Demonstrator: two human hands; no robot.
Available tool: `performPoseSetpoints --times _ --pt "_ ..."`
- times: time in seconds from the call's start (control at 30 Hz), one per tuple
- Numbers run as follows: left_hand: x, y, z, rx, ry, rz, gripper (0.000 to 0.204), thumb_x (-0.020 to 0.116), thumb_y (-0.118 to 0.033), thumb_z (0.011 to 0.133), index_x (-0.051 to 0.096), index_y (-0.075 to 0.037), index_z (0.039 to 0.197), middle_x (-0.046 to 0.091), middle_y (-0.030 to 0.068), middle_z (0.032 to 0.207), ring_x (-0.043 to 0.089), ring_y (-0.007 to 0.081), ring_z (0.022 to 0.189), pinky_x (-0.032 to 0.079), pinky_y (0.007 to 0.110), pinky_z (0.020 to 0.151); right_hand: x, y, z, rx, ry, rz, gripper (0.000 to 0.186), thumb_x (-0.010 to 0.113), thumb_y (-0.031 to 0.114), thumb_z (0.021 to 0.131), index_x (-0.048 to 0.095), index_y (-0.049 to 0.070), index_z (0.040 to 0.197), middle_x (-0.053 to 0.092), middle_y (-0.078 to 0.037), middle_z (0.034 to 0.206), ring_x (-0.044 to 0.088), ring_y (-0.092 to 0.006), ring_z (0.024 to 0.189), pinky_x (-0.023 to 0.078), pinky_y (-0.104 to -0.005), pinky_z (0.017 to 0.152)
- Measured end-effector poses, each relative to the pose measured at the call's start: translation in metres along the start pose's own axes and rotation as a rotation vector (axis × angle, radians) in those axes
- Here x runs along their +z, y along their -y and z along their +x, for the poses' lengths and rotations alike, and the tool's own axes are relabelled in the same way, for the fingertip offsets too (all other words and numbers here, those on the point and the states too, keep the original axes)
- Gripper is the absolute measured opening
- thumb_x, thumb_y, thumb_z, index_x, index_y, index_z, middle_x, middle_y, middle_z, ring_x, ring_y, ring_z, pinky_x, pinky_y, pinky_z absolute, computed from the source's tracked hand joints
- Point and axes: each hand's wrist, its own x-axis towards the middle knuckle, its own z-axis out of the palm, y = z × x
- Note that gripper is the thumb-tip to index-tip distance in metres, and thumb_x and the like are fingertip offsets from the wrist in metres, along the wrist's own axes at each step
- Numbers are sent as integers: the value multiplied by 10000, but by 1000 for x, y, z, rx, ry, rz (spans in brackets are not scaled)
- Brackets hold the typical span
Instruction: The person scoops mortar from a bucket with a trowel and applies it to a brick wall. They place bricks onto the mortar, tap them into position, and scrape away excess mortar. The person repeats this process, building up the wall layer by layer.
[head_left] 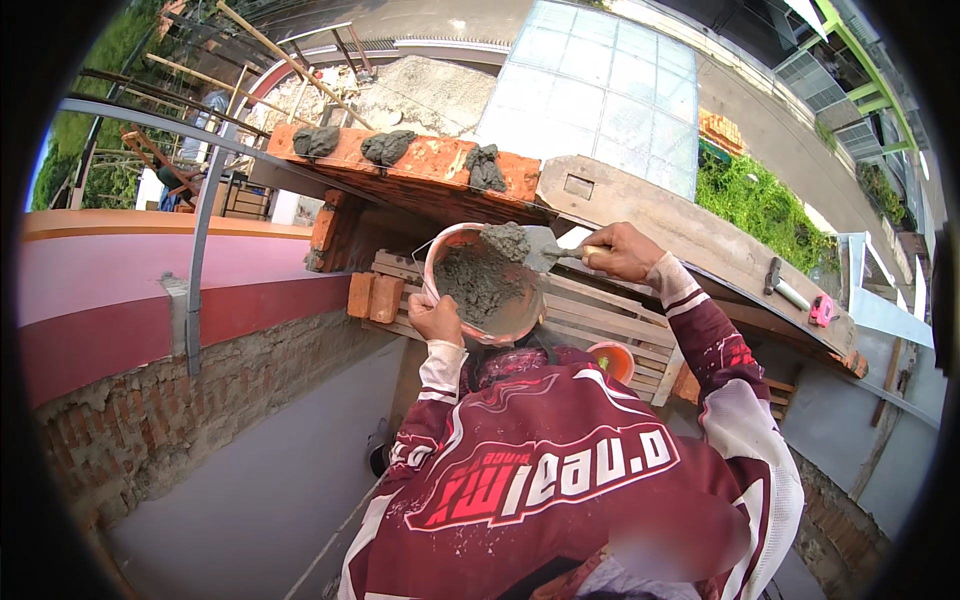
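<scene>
My left hand (437, 320) grips the near left rim of an orange bucket (515, 318), which is tilted and partly filled with wet grey mortar (477, 287). In my right hand (624, 252) is the handle of a trowel (545, 248); its blade lies over the bucket's far rim. A lump of mortar (506, 240) rides on the blade's tip. Just beyond the bucket runs a brick wall top (437, 160), with separate dabs of mortar (387, 148) along it.
A hammer (788, 285) and a pink tape measure (822, 311) lie on the concrete ledge (660, 215) at the right. Beneath the bucket are wooden slats (600, 318), with loose bricks (376, 297) at their left. A small orange pail (612, 361) stands nearby. A metal rail (205, 230) rises at the left.
</scene>
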Motion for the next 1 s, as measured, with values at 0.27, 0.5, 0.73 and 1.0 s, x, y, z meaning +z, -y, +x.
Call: performPoseSetpoints --times 0.27,0.5,0.73,1.0 --pt "-16 28 -14 -54 -88 -3 262 600 83 619 399 -70 693 459 8 677 442 115 574 395 304 527 -154 3 38 125 -338 -478 371 565 326 881 742 41 1038 718 -223 895 686 -383 825 540 -447 764" --pt "-28 40 -29 -127 -169 33 296 592 90 617 366 -86 691 412 -15 684 419 101 595 378 293 536 -143 3 99 -22 -266 -1113 194 538 199 844 690 79 854 656 -165 768 662 -368 697 523 -487 629" --pt "-30 57 -29 -152 -163 5 304 589 95 613 362 -90 696 416 -17 686 417 99 584 372 288 526 -74 13 118 -264 -51 -1426 186 577 140 843 700 66 724 673 -130 783 697 -272 756 533 -385 617" --pt "-26 54 -26 -183 -149 -8 290 582 89 616 368 -90 699 426 -11 680 425 103 574 390 290 519 -84 28 108 -236 23 -1442 188 574 145 851 698 53 744 670 -111 821 684 -248 791 521 -387 627"
